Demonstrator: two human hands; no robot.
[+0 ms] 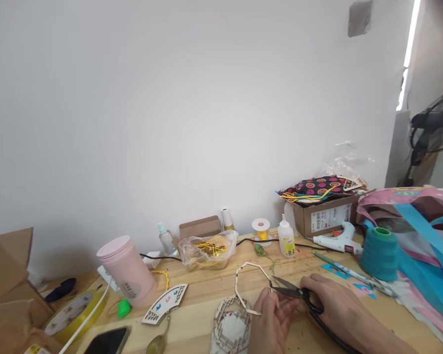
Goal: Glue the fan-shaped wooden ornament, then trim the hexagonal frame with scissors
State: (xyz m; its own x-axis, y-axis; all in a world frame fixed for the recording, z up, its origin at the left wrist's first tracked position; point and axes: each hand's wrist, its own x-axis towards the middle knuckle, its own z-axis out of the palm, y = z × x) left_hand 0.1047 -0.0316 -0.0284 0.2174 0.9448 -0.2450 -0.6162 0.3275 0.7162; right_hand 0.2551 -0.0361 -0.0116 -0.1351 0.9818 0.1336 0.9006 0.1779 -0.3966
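My left hand (268, 322) is closed, pinching the lower right edge of a thin, pale octagonal frame (237, 284) held above the table. My right hand (335, 302) grips a pair of black-handled scissors (305, 294), their blades parted and pointing left. The blade tips are right at the left fingertips, beside the frame's edge. A thin green thread (273, 267) runs near the frame toward a small green bundle (260, 250). Below the frame and left of my left hand lies a latticed octagonal piece (218, 322) with a pale centre, partly covered by the hand.
A glue bottle (287, 238), yellow thread spool (261, 231), glue gun (337, 239) and teal thread cone (379, 255) stand behind and right. To the left are a fan-shaped piece (166, 305), pink cup (129, 273), phone (108, 341) and tape roll (74, 317).
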